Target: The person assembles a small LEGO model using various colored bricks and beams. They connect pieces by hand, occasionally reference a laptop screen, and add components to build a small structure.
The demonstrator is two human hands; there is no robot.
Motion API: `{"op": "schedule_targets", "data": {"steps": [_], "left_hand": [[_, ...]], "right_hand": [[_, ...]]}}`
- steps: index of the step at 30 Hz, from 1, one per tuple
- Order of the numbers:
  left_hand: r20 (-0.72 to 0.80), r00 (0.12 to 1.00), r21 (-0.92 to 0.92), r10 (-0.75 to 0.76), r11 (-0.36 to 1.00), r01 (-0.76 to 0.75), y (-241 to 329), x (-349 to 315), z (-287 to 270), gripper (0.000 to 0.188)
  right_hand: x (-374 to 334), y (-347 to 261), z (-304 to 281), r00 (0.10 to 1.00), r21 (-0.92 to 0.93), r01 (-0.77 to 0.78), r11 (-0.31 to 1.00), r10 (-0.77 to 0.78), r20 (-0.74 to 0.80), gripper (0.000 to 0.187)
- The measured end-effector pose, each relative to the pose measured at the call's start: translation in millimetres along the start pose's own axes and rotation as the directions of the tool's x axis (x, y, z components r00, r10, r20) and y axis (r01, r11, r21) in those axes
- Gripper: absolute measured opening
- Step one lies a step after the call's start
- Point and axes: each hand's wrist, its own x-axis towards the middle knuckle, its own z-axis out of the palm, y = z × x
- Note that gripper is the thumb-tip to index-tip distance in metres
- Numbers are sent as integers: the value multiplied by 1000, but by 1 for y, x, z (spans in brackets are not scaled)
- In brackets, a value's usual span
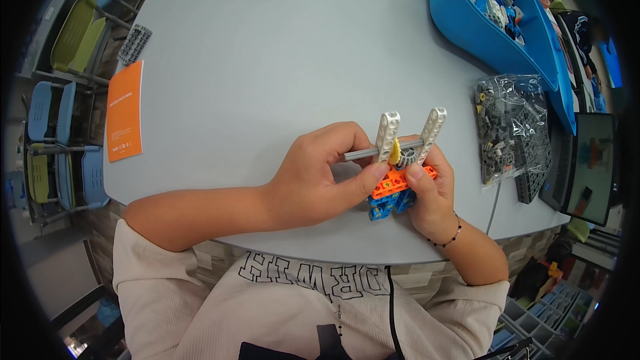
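Note:
Just above the table's near edge, both my hands hold one small building-block model made of an orange beam (389,187), blue pieces (387,208) and two upright white beams (387,135). A grey axle (360,154) runs through the white beams and sticks out to the left. On it, between the beams, sit a yellow piece (395,152) and a grey gear (408,157). My left hand (327,172) is closed on the model's left side, thumb by the base of the left beam. My right hand (432,190) grips the right side, thumb on the orange beam.
An orange booklet (125,120) lies at the table's left edge, with grey parts (135,44) beyond it. To the right are a clear bag of grey parts (510,127), a dark grey block (531,185), a blue bin (460,33) full of pieces and a laptop (587,167).

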Motion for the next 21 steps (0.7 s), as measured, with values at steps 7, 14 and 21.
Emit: {"op": "schedule_targets", "data": {"steps": [7, 14, 21], "left_hand": [[-5, 1000, 57, 29, 998, -29, -3, -1, 0, 14], [-3, 999, -58, -52, 997, 52, 0, -1, 2, 12], [7, 999, -102, -48, 994, 48, 0, -2, 2, 13]], "right_hand": [[0, 0, 0, 1000, 24, -7, 1000, 7, 0, 36], [0, -2, 1, 998, -2, 19, 1000, -19, 56, 36], [-1, -2, 5, 997, -33, 59, 998, -58, 52, 31]]}}
